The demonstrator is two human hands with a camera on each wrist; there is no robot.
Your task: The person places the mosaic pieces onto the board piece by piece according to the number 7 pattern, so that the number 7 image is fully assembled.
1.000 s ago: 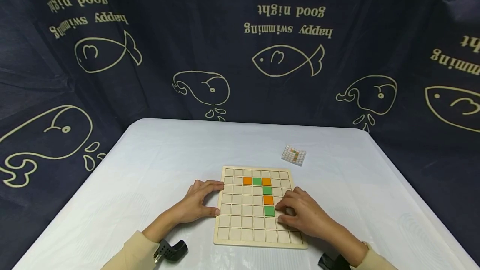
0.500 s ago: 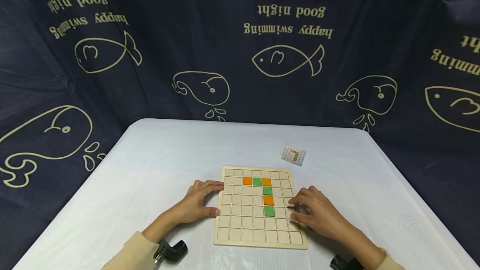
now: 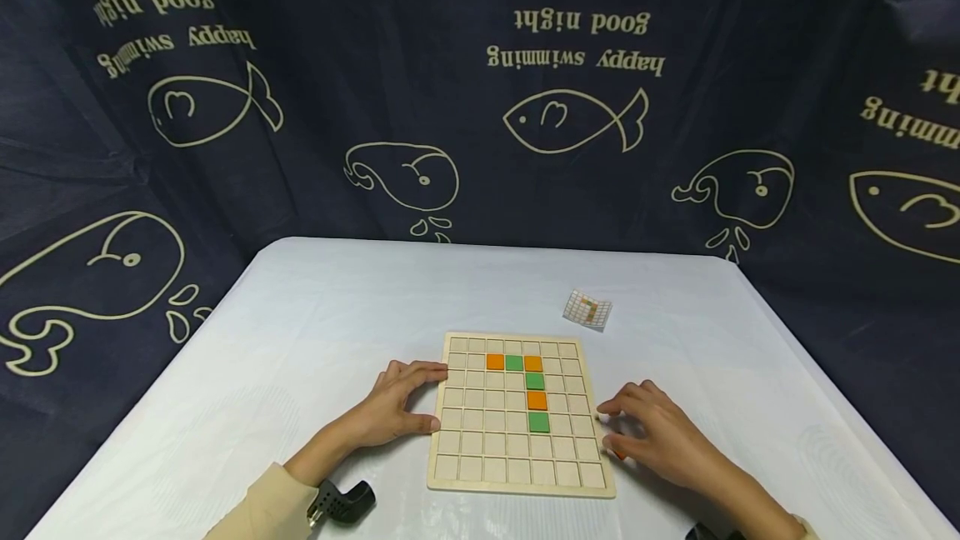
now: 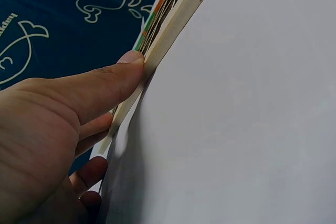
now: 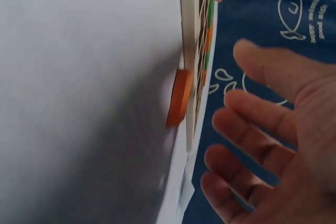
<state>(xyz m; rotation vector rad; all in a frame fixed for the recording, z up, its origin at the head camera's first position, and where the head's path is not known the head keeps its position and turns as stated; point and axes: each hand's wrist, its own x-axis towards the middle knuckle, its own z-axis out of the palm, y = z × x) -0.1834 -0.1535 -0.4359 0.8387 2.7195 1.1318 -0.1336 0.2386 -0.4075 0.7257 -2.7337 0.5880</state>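
Note:
A pale wooden grid board (image 3: 495,444) lies on the table with orange and green square tiles in some of its cells. One green tile (image 3: 538,422) is the nearest of these. My left hand (image 3: 390,405) rests along the board's left edge, its thumb (image 4: 118,80) and fingertips touching the rim. Just off the right edge, my right hand (image 3: 656,437) hovers with thumb and fingers apart and nothing between them. Under its thumb a loose orange tile (image 5: 179,98) lies against the board's side, partly hidden by the hand in the head view.
A small paper card (image 3: 588,311) printed with a coloured grid lies behind the board. White cloth (image 3: 337,298) covers the table. Dark fabric (image 3: 480,190) with fish and whale drawings hangs behind. A black wrist device (image 3: 347,501) sits below the left wrist.
My right hand has moved right, from over the board's right-hand cells to beside its edge, and the loose orange tile now shows beneath it. The left hand and the board stay put.

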